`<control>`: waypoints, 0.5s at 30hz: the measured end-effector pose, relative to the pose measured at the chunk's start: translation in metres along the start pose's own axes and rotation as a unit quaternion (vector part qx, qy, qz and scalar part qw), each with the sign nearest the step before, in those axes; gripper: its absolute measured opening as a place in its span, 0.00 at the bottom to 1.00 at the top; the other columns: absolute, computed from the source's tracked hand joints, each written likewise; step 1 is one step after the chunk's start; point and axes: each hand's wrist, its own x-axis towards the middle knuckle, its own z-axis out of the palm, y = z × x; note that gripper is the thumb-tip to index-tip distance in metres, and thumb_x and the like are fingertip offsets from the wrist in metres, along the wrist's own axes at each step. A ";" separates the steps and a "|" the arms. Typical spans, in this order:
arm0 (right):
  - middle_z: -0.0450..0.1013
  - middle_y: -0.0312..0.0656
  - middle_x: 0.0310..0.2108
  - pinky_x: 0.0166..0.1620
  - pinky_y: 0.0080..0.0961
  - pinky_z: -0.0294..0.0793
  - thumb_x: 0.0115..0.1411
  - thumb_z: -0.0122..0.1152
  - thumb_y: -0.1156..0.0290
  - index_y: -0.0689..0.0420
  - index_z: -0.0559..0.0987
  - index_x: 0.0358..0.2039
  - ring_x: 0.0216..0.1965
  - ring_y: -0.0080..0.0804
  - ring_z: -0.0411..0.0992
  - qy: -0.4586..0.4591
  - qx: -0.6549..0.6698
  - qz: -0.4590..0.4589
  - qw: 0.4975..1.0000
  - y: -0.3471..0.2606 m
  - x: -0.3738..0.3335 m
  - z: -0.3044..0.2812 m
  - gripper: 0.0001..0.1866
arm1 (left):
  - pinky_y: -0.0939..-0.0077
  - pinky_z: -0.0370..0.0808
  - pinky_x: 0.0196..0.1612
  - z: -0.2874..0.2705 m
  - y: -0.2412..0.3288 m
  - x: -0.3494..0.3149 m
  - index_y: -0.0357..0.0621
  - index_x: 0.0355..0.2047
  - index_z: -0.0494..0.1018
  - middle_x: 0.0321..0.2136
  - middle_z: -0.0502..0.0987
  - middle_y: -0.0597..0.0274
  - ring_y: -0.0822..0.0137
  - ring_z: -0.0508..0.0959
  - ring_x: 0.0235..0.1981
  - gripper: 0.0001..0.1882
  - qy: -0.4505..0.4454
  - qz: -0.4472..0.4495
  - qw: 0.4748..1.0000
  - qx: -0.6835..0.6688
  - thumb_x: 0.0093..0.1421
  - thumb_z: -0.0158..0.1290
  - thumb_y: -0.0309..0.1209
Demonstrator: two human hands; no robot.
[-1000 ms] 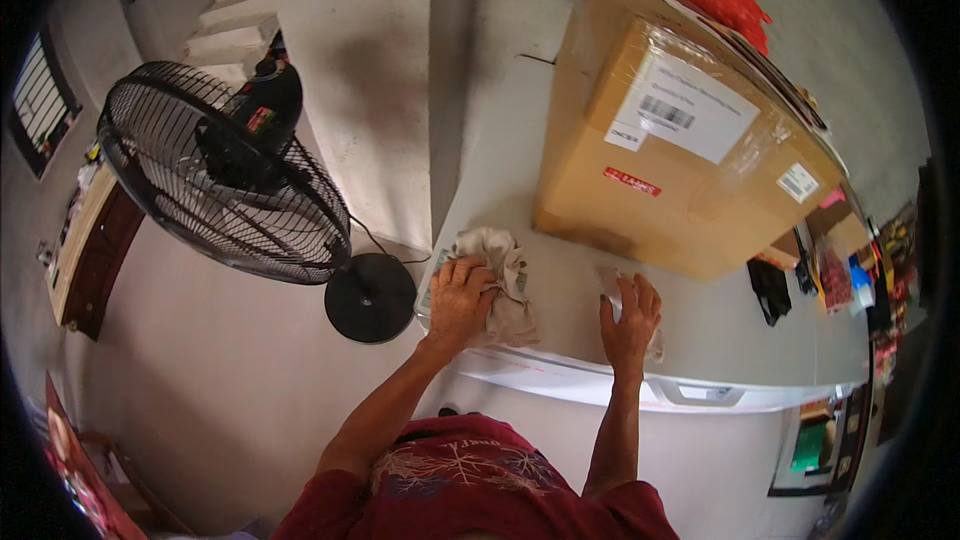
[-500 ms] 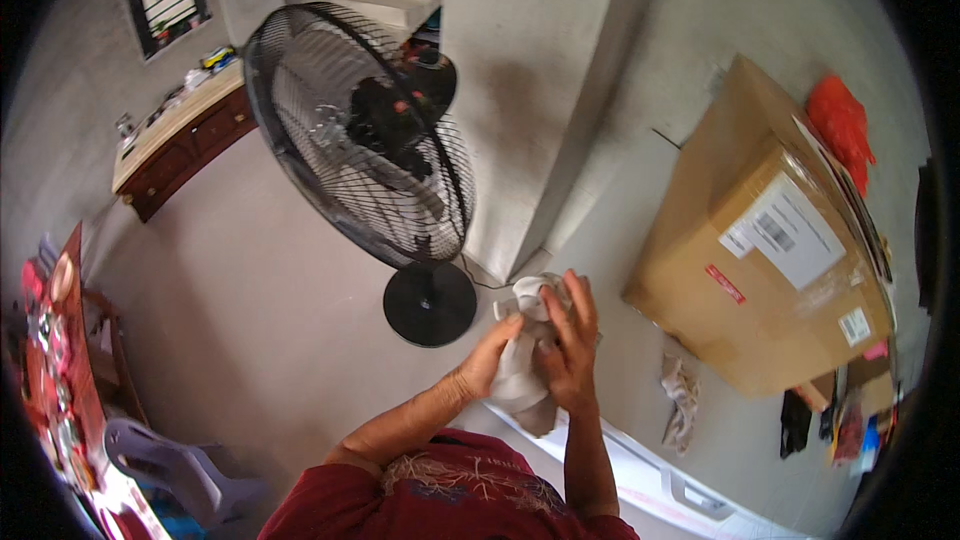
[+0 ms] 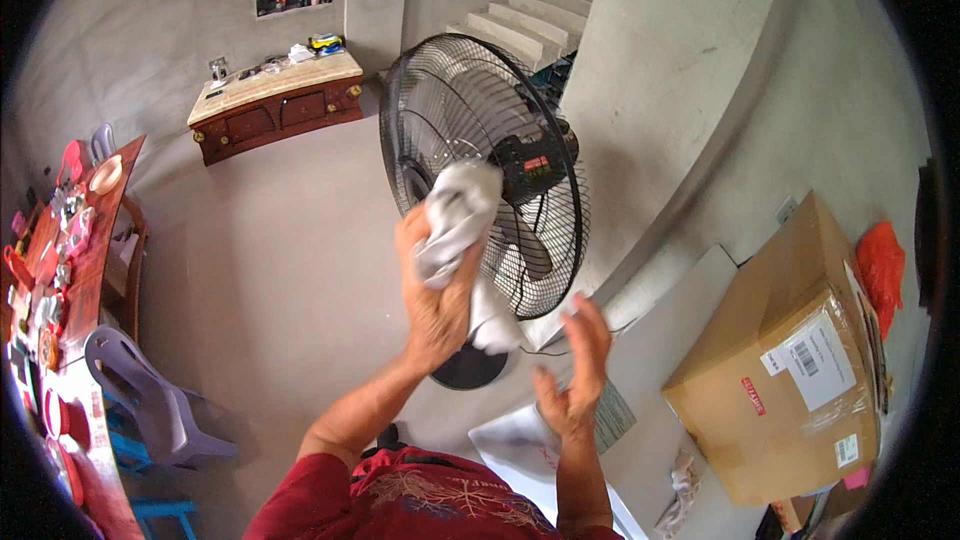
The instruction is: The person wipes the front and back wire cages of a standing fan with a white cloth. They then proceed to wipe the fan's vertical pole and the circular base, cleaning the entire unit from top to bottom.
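A crumpled pale grey cloth [image 3: 462, 215] is bunched in my left hand [image 3: 440, 312], its loose end hanging down to the right. The fingers are wrapped round it, in front of the wire cage of a black pedestal fan [image 3: 545, 275]. Whether the cloth touches the cage I cannot tell. My right hand [image 3: 577, 370] is raised lower and to the right, apart from the cloth, fingers spread and holding nothing. Behind my left hand and the cloth, the fan's round black base [image 3: 468, 370] is partly hidden.
A large taped cardboard box [image 3: 775, 360] stands at right, with a red plastic bag [image 3: 880, 270] behind it. A white panel-like object [image 3: 510, 440] lies by my body. At left are a cluttered red table [image 3: 112, 172] and a grey plastic chair [image 3: 150, 400]. A low wooden cabinet [image 3: 280, 110] stands farther back.
Both hands were on the cloth over the floor. My right hand has let go, and my left hand has carried the cloth up and left toward the fan. The view has turned leftward.
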 end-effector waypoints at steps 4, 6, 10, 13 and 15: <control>0.57 0.54 0.59 0.58 0.46 0.57 0.55 0.55 0.61 0.63 0.67 0.54 0.60 0.50 0.53 0.088 -0.052 -0.031 0.994 0.010 0.051 0.009 0.28 | 0.66 0.62 0.46 0.030 0.007 0.065 0.57 0.52 0.70 0.49 0.66 0.59 0.59 0.67 0.45 0.33 -0.064 0.284 0.901 0.321 0.42 0.58 0.22; 0.56 0.53 0.59 0.58 0.47 0.54 0.55 0.55 0.62 0.63 0.67 0.54 0.60 0.50 0.53 0.095 -0.096 -0.038 0.990 0.013 0.070 0.018 0.28 | 0.65 0.60 0.40 0.039 -0.002 0.074 0.65 0.53 0.69 0.49 0.66 0.63 0.61 0.65 0.43 0.37 -0.081 0.337 0.853 0.390 0.38 0.58 0.23; 0.55 0.51 0.61 0.60 0.48 0.50 0.56 0.54 0.63 0.59 0.67 0.56 0.60 0.51 0.52 0.101 -0.172 -0.047 0.979 0.022 0.100 0.042 0.27 | 0.64 0.61 0.42 0.024 -0.029 0.068 0.67 0.52 0.70 0.50 0.67 0.63 0.58 0.66 0.45 0.30 -0.159 0.294 0.859 0.387 0.45 0.60 0.38; 0.52 0.48 0.62 0.60 0.49 0.47 0.58 0.52 0.61 0.53 0.66 0.58 0.61 0.51 0.50 0.100 -0.213 -0.026 0.972 0.033 0.106 0.064 0.27 | 0.63 0.64 0.42 -0.003 -0.049 0.055 0.65 0.51 0.71 0.48 0.69 0.62 0.57 0.68 0.42 0.33 -0.140 0.276 0.878 0.365 0.40 0.60 0.29; 0.51 0.48 0.63 0.59 0.50 0.48 0.58 0.52 0.60 0.50 0.65 0.59 0.61 0.51 0.51 0.095 -0.270 -0.008 0.958 0.037 0.104 0.073 0.28 | 0.62 0.68 0.42 -0.022 -0.066 0.048 0.62 0.49 0.73 0.45 0.71 0.61 0.56 0.69 0.40 0.36 -0.115 0.253 0.892 0.356 0.34 0.60 0.22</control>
